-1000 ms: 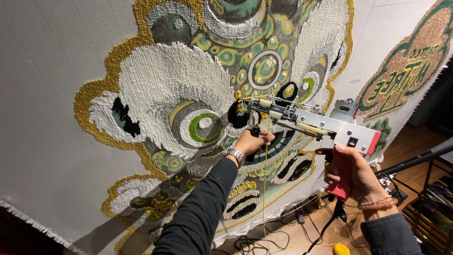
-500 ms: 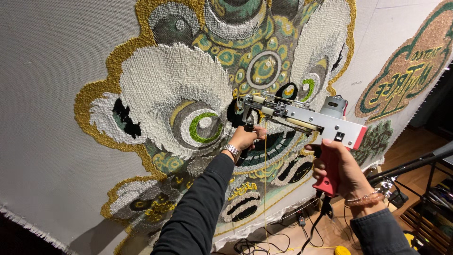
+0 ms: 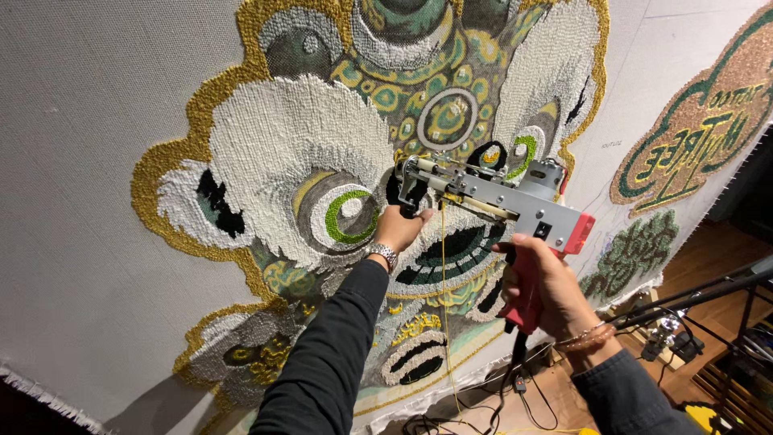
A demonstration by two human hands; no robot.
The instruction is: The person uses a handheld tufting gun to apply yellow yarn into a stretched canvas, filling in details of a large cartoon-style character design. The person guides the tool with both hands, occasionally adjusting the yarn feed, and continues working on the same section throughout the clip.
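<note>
Two hands on one tufting gun [image 3: 499, 197], held against the stretched backing cloth [image 3: 88, 161] near its middle, over the tufted lion-like face [image 3: 322, 161]. Left hand [image 3: 398, 229] wrapped shut around the black front grip under the nose, wristwatch [image 3: 381, 254] showing at the dark sleeve. Right hand [image 3: 543, 282] clenched on the red rear handle, bead bracelet [image 3: 586, 338] at the wrist, a finger up near the trigger though trigger contact could not be told. Needle end pressed to the cloth just right of the green-ringed eye [image 3: 348, 213]. Yellow yarn [image 3: 443, 306] hung slack from the gun's underside toward the floor; black power cord [image 3: 515, 362] dropped from the handle base. Judged rigid, metal-bodied and fairly heavy at the front; best gripped at both handles, clear of moving parts. Cloth taut but yielding. Second tufted green and gold design [image 3: 692, 137] toward the cloth's upper right corner; black stand arm [image 3: 700, 294] by the lower right edge.
</note>
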